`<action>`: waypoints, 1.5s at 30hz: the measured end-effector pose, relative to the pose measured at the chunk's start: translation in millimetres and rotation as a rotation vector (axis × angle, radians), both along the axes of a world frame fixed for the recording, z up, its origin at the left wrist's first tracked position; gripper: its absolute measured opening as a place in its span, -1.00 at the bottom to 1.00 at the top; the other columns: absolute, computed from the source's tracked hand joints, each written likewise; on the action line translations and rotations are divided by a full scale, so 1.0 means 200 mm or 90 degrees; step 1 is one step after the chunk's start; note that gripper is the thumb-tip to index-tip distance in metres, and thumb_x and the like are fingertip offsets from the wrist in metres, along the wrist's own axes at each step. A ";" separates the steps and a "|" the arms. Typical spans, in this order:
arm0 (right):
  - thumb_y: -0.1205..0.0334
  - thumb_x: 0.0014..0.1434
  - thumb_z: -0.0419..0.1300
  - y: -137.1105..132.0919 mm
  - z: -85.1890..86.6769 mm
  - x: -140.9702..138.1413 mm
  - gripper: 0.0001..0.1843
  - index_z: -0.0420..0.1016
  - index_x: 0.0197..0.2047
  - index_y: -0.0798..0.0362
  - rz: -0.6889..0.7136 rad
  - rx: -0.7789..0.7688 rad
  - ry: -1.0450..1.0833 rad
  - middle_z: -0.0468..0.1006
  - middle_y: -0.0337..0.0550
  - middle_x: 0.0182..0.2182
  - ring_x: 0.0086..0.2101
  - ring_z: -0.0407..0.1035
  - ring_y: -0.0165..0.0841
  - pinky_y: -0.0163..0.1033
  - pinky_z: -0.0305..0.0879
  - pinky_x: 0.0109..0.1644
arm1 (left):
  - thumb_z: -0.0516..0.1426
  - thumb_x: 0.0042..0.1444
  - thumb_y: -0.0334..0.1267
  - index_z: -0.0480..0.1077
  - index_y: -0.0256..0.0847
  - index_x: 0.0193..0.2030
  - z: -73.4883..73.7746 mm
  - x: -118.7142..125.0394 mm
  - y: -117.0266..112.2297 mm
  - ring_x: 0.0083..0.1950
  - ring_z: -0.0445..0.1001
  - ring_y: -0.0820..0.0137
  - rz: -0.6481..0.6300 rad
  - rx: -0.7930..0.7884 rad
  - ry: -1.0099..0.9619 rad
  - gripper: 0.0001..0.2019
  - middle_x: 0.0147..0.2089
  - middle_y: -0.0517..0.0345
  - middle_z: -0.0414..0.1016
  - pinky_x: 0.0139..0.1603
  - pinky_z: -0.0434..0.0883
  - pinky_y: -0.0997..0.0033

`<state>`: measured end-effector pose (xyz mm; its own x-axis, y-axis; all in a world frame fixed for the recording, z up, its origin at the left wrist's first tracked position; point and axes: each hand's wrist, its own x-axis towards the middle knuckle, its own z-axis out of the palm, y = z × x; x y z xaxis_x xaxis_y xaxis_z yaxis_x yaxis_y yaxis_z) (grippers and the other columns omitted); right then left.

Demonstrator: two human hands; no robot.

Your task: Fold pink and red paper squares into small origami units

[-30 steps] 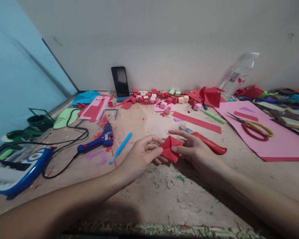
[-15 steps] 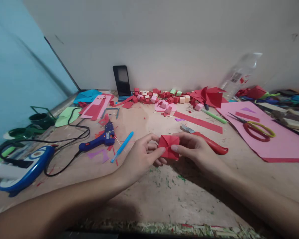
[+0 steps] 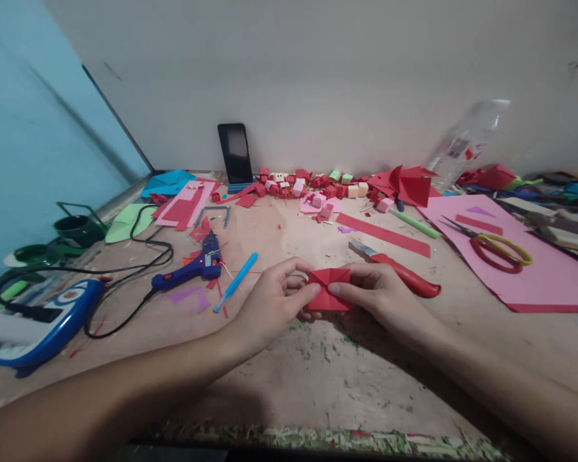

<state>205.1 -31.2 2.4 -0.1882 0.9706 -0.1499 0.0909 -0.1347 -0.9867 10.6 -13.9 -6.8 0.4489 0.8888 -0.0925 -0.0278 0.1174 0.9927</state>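
A small piece of red folded paper (image 3: 328,301) with crease lines is held above the table between my two hands. My left hand (image 3: 285,289) pinches its left side, thumb on top and fingers beneath. On the right side, my right hand (image 3: 376,287) grips it, its thumb pressing near the middle of the paper. The thumb tips lie close together on the red surface. Behind my right hand lies a red-handled knife (image 3: 407,276). To the left of my left hand is a blue pen-like tool (image 3: 237,282).
A blue glue gun (image 3: 192,273) with a black cord lies left, near a blue-and-white power strip (image 3: 52,327). Small paper cubes (image 3: 298,186) line the wall beside a leaning phone (image 3: 235,154). Scissors (image 3: 498,250) rest on pink paper (image 3: 549,282); a plastic bottle (image 3: 469,144) leans behind.
The red paper has turned slightly, and its top edge now sits lower and straighter, looking wider. My right thumb has shifted a little to the left and down; both hands keep their hold.
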 end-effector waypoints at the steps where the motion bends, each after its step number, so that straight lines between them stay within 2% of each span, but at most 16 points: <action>1: 0.08 0.06 0.45 0.00 0.00 0.00 -0.79 0.71 -0.33 0.06 -0.004 -0.001 0.010 0.67 -0.12 -0.43 -0.44 0.48 -0.28 -0.21 0.39 -0.37 | 0.26 0.19 -0.24 0.38 -0.21 -0.15 0.00 0.00 0.00 -0.49 0.55 0.45 -0.001 -0.009 -0.005 -0.82 -0.42 0.21 0.57 -0.43 0.45 0.52; 6: 0.13 0.13 0.37 -0.01 0.00 0.00 -0.80 0.76 -0.28 0.06 -0.007 0.010 0.043 0.63 -0.13 -0.46 -0.48 0.39 -0.35 -0.23 0.34 -0.38 | 0.24 0.15 -0.22 0.36 -0.20 -0.12 0.00 -0.01 0.02 -0.50 0.57 0.41 -0.017 -0.019 -0.013 -0.79 -0.45 0.22 0.56 -0.45 0.47 0.49; 12: 0.14 0.11 0.36 0.00 0.00 0.00 -0.76 0.79 -0.22 0.05 -0.008 0.013 0.016 0.62 -0.15 -0.49 -0.50 0.37 -0.36 -0.23 0.34 -0.39 | 0.23 0.18 -0.17 0.35 -0.20 -0.10 0.01 -0.01 0.01 -0.48 0.53 0.41 -0.021 -0.002 0.011 -0.77 -0.43 0.24 0.51 -0.44 0.44 0.46; 18: 0.18 0.10 0.35 0.00 0.02 0.00 -0.83 0.78 -0.29 0.01 0.012 0.064 -0.044 0.59 -0.18 -0.54 -0.52 0.36 -0.36 -0.27 0.27 -0.46 | 0.29 0.10 -0.27 0.42 -0.21 -0.24 0.02 0.00 0.00 -0.21 0.52 0.36 0.028 0.111 0.062 -0.85 -0.25 0.18 0.50 -0.15 0.48 0.38; 21: 0.15 0.13 0.34 -0.01 0.01 0.00 -0.80 0.78 -0.27 0.05 0.028 0.058 -0.047 0.57 -0.17 -0.54 -0.56 0.32 -0.39 -0.28 0.22 -0.51 | 0.27 0.10 -0.33 0.41 -0.20 -0.27 0.00 0.00 0.00 -0.24 0.45 0.39 0.042 0.140 0.072 -0.89 -0.26 0.21 0.45 -0.21 0.43 0.43; 28: 0.23 0.03 0.36 -0.01 0.01 -0.01 -0.78 0.76 -0.23 0.04 0.033 -0.045 0.075 0.60 -0.19 -0.56 -0.56 0.42 -0.38 -0.25 0.36 -0.44 | 0.28 0.06 -0.38 0.41 -0.21 -0.37 0.00 0.00 0.01 -0.25 0.44 0.42 0.026 0.161 0.003 -0.89 -0.31 0.22 0.45 -0.22 0.39 0.45; 33: 0.16 0.09 0.40 0.00 -0.01 0.00 -0.81 0.72 -0.25 0.07 0.034 -0.081 0.098 0.63 -0.14 -0.54 -0.52 0.48 -0.36 -0.25 0.39 -0.38 | 0.27 0.10 -0.36 0.39 -0.21 -0.27 0.02 -0.01 0.00 -0.29 0.50 0.41 -0.006 0.099 -0.021 -0.87 -0.30 0.23 0.47 -0.28 0.42 0.45; 38: 0.14 0.12 0.40 0.00 0.00 0.00 -0.82 0.69 -0.30 0.09 0.024 -0.074 0.059 0.63 -0.15 -0.53 -0.52 0.48 -0.38 -0.28 0.39 -0.39 | 0.29 0.15 -0.29 0.36 -0.22 -0.14 0.03 0.00 -0.01 -0.24 0.58 0.36 -0.039 0.057 -0.030 -0.79 -0.22 0.19 0.52 -0.22 0.48 0.39; 42: 0.15 0.14 0.38 0.00 0.00 0.00 -0.81 0.69 -0.29 0.12 0.033 -0.075 0.030 0.64 -0.13 -0.54 -0.54 0.48 -0.39 -0.30 0.39 -0.41 | 0.28 0.15 -0.34 0.40 -0.23 -0.23 0.02 0.00 0.00 -0.27 0.53 0.44 0.017 0.110 0.026 -0.87 -0.24 0.23 0.49 -0.23 0.46 0.45; 45: 0.18 0.10 0.40 0.00 -0.01 0.00 -0.78 0.71 -0.23 0.14 0.031 -0.081 0.078 0.64 -0.12 -0.57 -0.55 0.52 -0.37 -0.30 0.42 -0.41 | 0.24 0.16 -0.37 0.42 -0.24 -0.27 0.01 0.00 0.01 -0.27 0.48 0.46 0.037 0.147 0.043 -0.95 -0.27 0.23 0.47 -0.23 0.43 0.47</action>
